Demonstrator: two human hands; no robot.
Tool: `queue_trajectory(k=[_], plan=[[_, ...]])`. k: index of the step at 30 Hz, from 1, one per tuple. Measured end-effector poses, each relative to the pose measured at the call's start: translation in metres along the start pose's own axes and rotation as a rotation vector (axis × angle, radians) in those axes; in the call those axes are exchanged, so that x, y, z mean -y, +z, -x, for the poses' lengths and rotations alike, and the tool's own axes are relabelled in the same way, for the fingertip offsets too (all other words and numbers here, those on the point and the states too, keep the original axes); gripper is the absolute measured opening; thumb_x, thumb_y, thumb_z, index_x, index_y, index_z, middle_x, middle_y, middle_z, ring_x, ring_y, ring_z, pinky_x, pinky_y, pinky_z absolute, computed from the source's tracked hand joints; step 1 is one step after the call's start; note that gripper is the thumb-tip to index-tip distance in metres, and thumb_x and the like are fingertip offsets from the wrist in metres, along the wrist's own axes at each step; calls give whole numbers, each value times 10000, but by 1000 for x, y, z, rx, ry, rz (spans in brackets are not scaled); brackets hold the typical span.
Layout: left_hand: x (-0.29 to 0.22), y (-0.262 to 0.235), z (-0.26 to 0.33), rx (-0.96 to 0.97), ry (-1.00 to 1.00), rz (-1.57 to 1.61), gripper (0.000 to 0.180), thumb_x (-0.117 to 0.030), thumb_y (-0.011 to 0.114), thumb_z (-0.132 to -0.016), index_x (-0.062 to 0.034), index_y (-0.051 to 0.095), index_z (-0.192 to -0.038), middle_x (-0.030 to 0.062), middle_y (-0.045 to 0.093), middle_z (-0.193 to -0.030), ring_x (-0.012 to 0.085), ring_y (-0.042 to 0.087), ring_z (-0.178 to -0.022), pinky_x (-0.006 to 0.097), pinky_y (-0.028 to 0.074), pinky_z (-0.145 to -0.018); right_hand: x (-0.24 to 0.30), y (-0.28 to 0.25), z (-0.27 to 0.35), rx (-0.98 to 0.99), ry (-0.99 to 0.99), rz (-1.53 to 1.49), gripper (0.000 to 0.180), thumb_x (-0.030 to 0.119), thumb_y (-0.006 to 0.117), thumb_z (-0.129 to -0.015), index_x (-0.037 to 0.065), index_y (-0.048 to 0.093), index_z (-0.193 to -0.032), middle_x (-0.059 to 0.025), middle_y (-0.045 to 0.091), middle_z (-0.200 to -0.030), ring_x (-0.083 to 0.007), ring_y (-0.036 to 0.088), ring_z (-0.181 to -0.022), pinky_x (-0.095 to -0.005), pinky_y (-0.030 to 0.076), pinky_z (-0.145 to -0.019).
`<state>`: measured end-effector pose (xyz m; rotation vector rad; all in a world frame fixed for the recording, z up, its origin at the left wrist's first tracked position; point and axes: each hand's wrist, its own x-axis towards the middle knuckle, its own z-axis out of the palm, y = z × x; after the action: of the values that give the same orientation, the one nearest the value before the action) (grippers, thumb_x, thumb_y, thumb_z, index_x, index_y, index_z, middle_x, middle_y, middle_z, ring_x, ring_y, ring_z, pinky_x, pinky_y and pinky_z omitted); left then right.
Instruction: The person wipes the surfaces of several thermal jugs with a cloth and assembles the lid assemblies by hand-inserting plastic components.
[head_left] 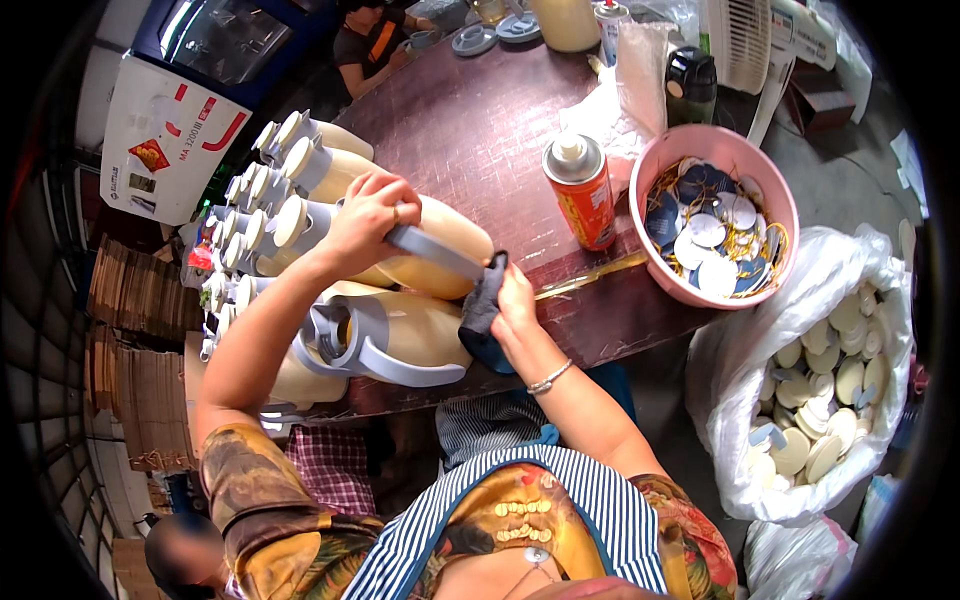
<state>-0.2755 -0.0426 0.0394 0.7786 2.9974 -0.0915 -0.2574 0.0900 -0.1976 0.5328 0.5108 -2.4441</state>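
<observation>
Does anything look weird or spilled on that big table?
One odd thing: the nearest jug has an open top, while several jugs behind it have round cream caps. I don't see any spill.

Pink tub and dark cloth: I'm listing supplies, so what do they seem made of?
Pink tub: probably moulded plastic, semi-glossy, given its smooth, evenly coloured wall and rounded rim.
Dark cloth: likely matte fabric, judging by its soft, shineless folds; fibre unclear.

I see one cream jug [450, 232], glossy, grey-handled, wide end toward the right; can't tell if it rests on the table [470, 120]. I log a dark grey cloth [482, 305], crumpled, at that end.
</observation>
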Motion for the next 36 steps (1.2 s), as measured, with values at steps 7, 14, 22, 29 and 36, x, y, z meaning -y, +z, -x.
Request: queue_trajectory(k=[7,14,22,29,36], plan=[[72,-52,-95,308,21,420,478,-311,810,-769,-84,604,-1136,108,609,-1232,303,541,-1212,418,422,-1021,92,-41,64,304,-604,1218,185,211,560,-972,33,589,-932,-207,593,-753,-386,626,-730,-397,470,-626],[174,3,-386,-523,-190,-341,601,-259,637,-906,-45,423,-1426,126,396,-1503,321,336,-1407,386,297,-1160,91,-74,61,466,-507,1365,205,261,575,-960,92,626,-1065,-181,660,-940,-391,643,-898,-430,520,-717],[179,48,-486,-498,-354,-243,606,-283,731,-828,-117,508,-1365,109,539,-1320,299,479,-1267,400,358,-1096,34,-143,25,554,-354,1090,229,266,616,-957,98,617,-1113,-148,668,-980,-309,661,-958,-328,507,-834],[143,25,-349,-368,-443,-381,438,-342,662,-877,9,581,-1127,154,609,-1142,316,628,-1056,398,527,-857,97,-68,64,398,-343,1179,170,185,660,-919,95,631,-1061,-207,639,-904,-373,662,-885,-389,525,-725],[53,-26,-222,-117,-677,-179,538,-400,692,-863,16,559,-1178,195,684,-1009,351,676,-900,411,531,-816,105,-62,65,411,-544,1202,149,180,610,-944,46,635,-1003,-212,634,-847,-409,643,-818,-407,508,-668]])
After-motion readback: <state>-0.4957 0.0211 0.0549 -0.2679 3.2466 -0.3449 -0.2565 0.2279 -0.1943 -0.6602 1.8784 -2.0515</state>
